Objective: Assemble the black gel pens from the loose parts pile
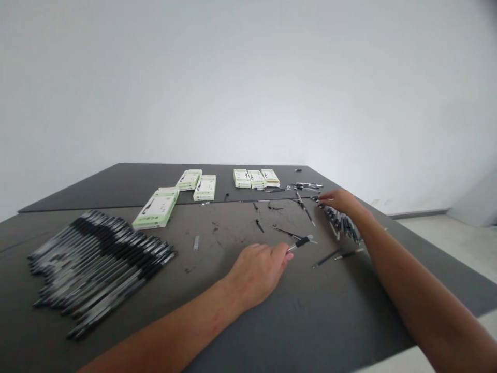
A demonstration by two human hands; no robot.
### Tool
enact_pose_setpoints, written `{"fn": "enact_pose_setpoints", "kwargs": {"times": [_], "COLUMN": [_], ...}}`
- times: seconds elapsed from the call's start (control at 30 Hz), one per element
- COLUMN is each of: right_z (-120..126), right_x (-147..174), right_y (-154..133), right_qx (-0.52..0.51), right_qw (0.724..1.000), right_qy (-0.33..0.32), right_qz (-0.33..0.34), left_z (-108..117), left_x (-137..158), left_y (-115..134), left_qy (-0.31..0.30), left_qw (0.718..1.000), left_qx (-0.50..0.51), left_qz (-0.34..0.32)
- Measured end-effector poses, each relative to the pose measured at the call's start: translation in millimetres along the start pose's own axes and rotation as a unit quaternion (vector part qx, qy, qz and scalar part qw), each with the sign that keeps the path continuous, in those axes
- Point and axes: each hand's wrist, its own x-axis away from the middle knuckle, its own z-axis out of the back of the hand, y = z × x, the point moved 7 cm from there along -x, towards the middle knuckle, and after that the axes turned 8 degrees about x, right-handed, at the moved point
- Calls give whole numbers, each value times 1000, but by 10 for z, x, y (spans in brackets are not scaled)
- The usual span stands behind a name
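In the head view, my left hand (259,269) is closed around the barrel of a capless gel pen (302,242). The pen's black grip and clear tip end stick out to the right, above the dark table. At the right, my right hand (341,201) is at the far end of a heap of pen parts (341,224), with its fingers bent together. A small dark piece that looks like a pen cap (315,198) shows at those fingertips. Just below my left hand's pen, two loose pen pieces (326,258) lie on the table.
A broad row of capped pens (104,259) lies at the left on the dark table (248,321). Several green-and-white pen boxes (157,208) stand farther back. Loose pens (306,185), caps (259,225) and a clear piece (196,243) are scattered about. A white wall is behind.
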Motion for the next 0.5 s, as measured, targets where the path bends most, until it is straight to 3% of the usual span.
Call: {"fn": "enact_pose_setpoints", "kwargs": {"times": [0.2, 0.5], "right_z": [-226, -243], "right_x": [-98, -60], "right_y": [68, -40], "right_qx": [65, 138], "right_qw": [997, 990], "right_qy": [-29, -29], "right_qz": [27, 23], "left_z": [-20, -21], "left_x": [0, 17], "left_y": [11, 25], "left_qy": [-1, 3], "left_qw": [1000, 1000], "left_qx": [5, 0], "left_qz": [-7, -11]}}
